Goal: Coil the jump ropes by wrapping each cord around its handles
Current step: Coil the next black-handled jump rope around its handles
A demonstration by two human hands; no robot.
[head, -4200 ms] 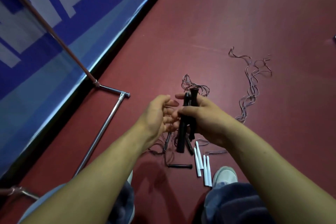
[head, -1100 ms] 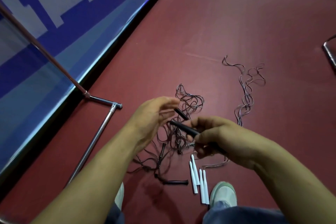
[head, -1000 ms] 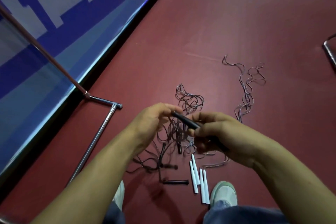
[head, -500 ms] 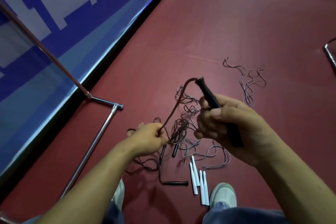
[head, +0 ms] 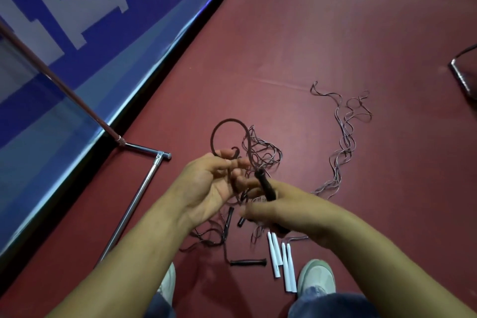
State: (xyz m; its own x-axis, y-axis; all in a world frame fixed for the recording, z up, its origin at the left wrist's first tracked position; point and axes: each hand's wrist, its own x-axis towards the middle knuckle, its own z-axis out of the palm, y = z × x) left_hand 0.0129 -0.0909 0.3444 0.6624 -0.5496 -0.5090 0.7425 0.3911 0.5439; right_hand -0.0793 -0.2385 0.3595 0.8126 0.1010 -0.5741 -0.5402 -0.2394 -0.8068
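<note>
Cord (head: 227, 121) looped in left hand (head: 206, 186), handle (head: 265, 184) gripped in right hand (head: 291, 210)

Banner (head: 85, 33): large white character strokes on blue, cropped at the frame edge; not readable.
Legible text, brands, numbers: none anywhere in view.

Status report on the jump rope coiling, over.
Right hand grips black handle. Left hand pinches its cord, looped above. No wraps visible yet. Tangled cords on the floor beneath.
</note>
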